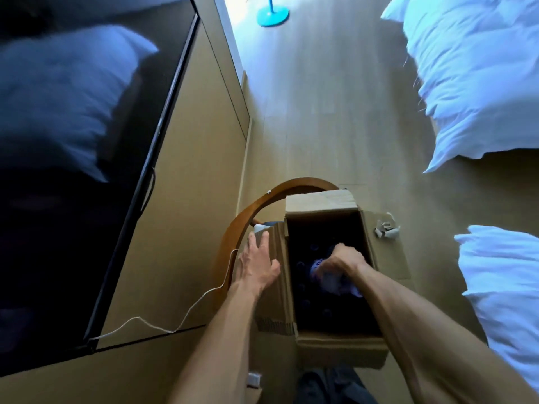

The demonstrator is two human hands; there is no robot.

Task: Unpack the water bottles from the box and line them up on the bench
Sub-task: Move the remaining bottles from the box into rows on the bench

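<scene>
Water bottle [326,275], deep in the cardboard box [341,345], under my right hand [344,259], fingers curled round its top. My left hand [258,262] lies flat on the side flap, bracing. Best lift straight up, clearing the dark caps beside it.

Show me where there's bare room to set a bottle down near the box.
Bare wood floor runs from the box toward the blue lamp base, between cabinet and bedding. Crowded: inside the box around the right hand, and its left flap under the left hand.
</scene>
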